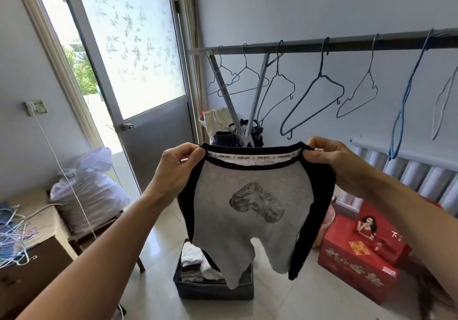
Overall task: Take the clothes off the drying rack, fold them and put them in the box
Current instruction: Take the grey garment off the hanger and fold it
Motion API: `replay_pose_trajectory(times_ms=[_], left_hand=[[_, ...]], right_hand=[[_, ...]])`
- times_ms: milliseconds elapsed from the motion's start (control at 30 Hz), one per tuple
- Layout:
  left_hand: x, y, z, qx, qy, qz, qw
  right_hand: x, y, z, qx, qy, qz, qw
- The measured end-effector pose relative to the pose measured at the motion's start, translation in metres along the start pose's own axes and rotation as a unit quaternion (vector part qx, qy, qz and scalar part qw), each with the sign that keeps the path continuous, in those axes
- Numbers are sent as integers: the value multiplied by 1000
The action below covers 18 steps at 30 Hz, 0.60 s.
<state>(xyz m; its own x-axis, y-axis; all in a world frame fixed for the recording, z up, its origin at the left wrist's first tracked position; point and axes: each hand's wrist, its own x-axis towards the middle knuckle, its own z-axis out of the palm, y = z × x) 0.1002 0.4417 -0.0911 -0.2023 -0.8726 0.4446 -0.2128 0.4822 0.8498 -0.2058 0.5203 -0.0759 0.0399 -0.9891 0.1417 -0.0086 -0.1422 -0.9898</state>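
Pinching the grey shirt [247,208] by its shoulders, left hand [177,168] and right hand [332,161] hold it mid-frame; box [213,291] below.

Both arms outstretched, left hand [179,164] and right hand [330,157] raised, fingers [312,156] pinched closed.

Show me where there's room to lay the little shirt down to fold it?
Bare floor tiles lie between the grey box and the stool with the white sack. More lie between that box and the red cartons. The cabinet top is crowded with loose hangers; the box already holds clothes.
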Motion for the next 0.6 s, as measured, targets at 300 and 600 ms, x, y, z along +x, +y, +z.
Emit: replay_pose_trajectory(times_ms=[300, 600], left_hand=[[-2, -16, 46, 59, 9, -129, 990], [-23, 3, 94, 37, 10, -96, 995]], right_hand=[[9, 40, 43, -100, 231, 47, 967], [14, 48, 98, -171, 199, -47, 964]])
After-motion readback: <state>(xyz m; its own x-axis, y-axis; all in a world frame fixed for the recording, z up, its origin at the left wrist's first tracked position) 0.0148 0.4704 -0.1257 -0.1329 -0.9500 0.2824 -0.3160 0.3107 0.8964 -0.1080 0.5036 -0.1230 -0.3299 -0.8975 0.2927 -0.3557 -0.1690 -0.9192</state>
